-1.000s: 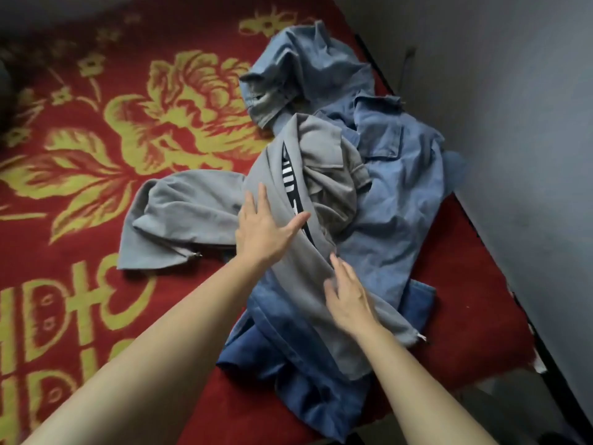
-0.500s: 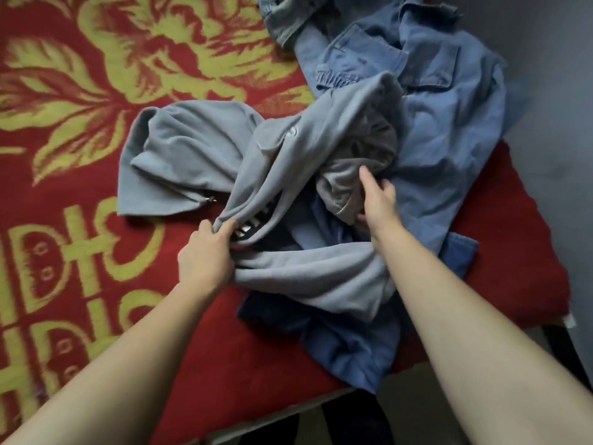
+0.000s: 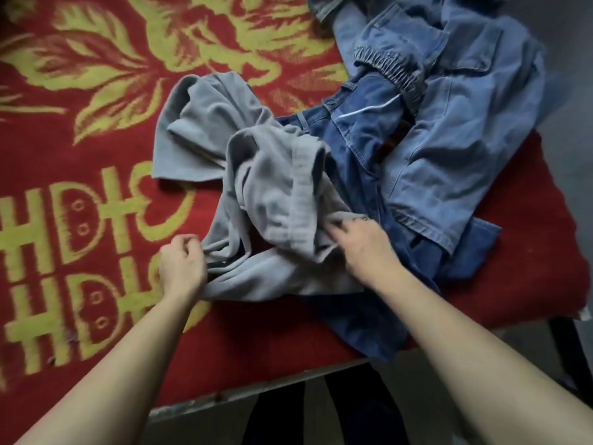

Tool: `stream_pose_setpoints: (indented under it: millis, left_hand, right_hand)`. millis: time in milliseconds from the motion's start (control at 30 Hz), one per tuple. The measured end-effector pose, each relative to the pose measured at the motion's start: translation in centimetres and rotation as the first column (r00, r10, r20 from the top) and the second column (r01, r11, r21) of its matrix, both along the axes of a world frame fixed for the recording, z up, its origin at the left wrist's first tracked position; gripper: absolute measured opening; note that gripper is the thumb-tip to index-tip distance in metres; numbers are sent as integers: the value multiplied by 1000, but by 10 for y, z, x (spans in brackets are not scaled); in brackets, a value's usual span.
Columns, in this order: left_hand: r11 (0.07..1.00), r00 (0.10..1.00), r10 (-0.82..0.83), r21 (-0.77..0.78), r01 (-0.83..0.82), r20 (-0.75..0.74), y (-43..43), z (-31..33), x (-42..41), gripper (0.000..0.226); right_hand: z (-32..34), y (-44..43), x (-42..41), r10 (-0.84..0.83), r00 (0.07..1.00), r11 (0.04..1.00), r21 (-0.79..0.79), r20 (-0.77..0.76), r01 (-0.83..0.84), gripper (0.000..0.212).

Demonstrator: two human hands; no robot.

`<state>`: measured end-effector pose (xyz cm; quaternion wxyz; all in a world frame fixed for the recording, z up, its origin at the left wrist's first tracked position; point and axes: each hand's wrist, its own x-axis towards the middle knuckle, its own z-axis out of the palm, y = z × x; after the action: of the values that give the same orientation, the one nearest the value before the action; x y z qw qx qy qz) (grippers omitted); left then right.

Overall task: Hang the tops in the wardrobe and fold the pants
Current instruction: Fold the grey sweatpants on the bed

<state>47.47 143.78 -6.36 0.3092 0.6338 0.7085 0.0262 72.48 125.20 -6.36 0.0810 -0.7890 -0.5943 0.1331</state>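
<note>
A crumpled grey garment lies in the middle of the red blanket, partly over dark blue jeans. A light blue denim garment lies over the jeans at the right, and its elastic cuff shows near the top. My left hand is at the grey garment's near left edge with curled fingers that seem to grip the fabric. My right hand pinches a fold of the grey garment at its right side, over the jeans. Both hands are blurred.
The clothes rest on a bed under a red blanket with a yellow flower pattern. The bed's front edge runs below my forearms, with dark floor beyond it. A grey wall stands at the right.
The grey garment has been pulled toward me and bunched, which uncovers more of the dark jeans. My right hand moved down to the garment's near right side. My left hand shifted slightly nearer.
</note>
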Motion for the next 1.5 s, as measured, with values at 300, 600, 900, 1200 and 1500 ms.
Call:
stream_pose_setpoints:
  millis: [300, 600, 900, 1200, 1500]
  left_hand:
    - [878, 859, -463, 246, 411, 217, -48, 34, 70, 118]
    - [795, 803, -596, 165, 584, 28, -62, 25, 69, 84]
    - [935, 877, -354, -93, 343, -324, -63, 31, -50, 35]
    - [951, 893, -300, -25, 310, -337, -18, 146, -104, 34]
    - [875, 994, -30, 483, -26, 109, 90, 429, -132, 42]
  right_hand:
    - [-4, -39, -89, 225, 973, 877, -422, -58, -228, 37]
    - [0, -65, -72, -61, 998, 915, -400, -11, 51, 61]
    - [21, -49, -85, -94, 994, 833, -542, 63, 113, 52]
    - [153, -4, -78, -323, 942, 803, -555, -96, 218, 19]
    - [429, 107, -97, -372, 925, 925, 118, 83, 361, 36]
